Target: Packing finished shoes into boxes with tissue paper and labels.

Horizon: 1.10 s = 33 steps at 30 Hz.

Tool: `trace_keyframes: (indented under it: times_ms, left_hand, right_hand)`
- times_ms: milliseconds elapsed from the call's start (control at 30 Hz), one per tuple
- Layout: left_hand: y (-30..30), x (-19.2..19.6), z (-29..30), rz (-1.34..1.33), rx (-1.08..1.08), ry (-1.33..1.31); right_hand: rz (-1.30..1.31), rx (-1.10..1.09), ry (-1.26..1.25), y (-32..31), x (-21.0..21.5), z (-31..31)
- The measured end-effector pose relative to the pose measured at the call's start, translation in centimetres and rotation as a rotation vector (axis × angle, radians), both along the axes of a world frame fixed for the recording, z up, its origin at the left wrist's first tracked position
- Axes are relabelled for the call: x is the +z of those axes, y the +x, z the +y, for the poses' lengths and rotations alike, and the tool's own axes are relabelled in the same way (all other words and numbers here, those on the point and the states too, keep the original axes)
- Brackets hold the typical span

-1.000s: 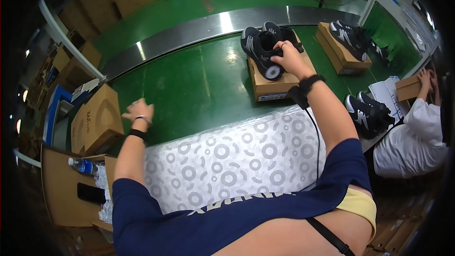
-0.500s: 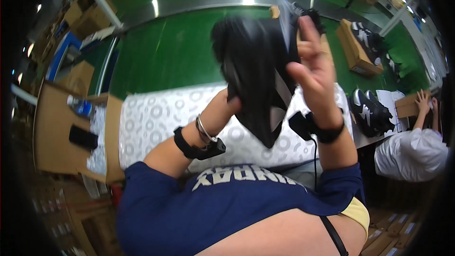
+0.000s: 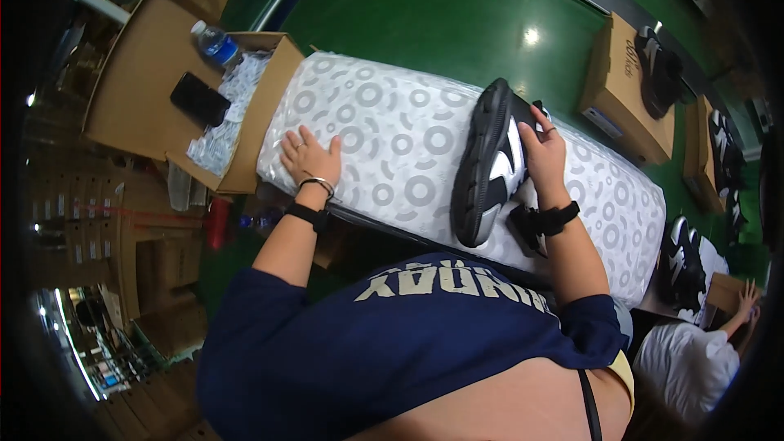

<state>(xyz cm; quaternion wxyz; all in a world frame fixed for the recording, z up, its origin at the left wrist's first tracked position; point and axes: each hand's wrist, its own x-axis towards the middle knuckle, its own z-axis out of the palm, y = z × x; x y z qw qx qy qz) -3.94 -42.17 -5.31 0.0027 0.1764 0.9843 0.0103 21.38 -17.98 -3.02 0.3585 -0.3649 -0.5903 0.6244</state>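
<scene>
My right hand (image 3: pixel 545 151) grips a black sneaker (image 3: pixel 490 167) with white and silver panels. The shoe is tipped on edge, its dark sole turned to the left, and my thumb and fingers pinch it by its upper right part. Below it lies a stack of white paper (image 3: pixel 384 143) printed with grey rings. I cannot tell whether the sneaker touches the stack. My left hand (image 3: pixel 310 159) rests palm down, fingers spread, near the stack's left end, holding nothing. Black bands circle both wrists.
Left of the stack, an open cardboard box (image 3: pixel 269 102) holds crumpled paper (image 3: pixel 233 114), a black phone (image 3: pixel 200 100) and a water bottle (image 3: pixel 215 43). A shoebox (image 3: pixel 629 90) carries a dark sneaker (image 3: pixel 658 73). Black-and-white sneakers (image 3: pixel 684 265) and a co-worker's hands (image 3: pixel 745 302) are at right.
My left hand has let go of the sneaker and moved left onto the paper stack. My right hand has lowered the shoe and turned it. The whole view has swung round.
</scene>
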Motion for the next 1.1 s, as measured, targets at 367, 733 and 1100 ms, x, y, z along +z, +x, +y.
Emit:
trace_keyframes:
  times_ms: [367,733,1100]
  left_hand:
    - [1.6,10.0,5.7,-0.09,-0.819,0.459]
    - [17.4,17.0,20.2,-0.216,-1.648,0.019]
    - [30.4,8.0,25.6,-0.268,-1.649,-0.738]
  right_hand:
    - [-0.206,-0.053,0.563,0.6,6.6,0.4]
    - [0.082,-0.085,-0.498,15.2,6.1,4.1]
    - [-0.791,-0.728,0.604,13.5,8.5,23.1]
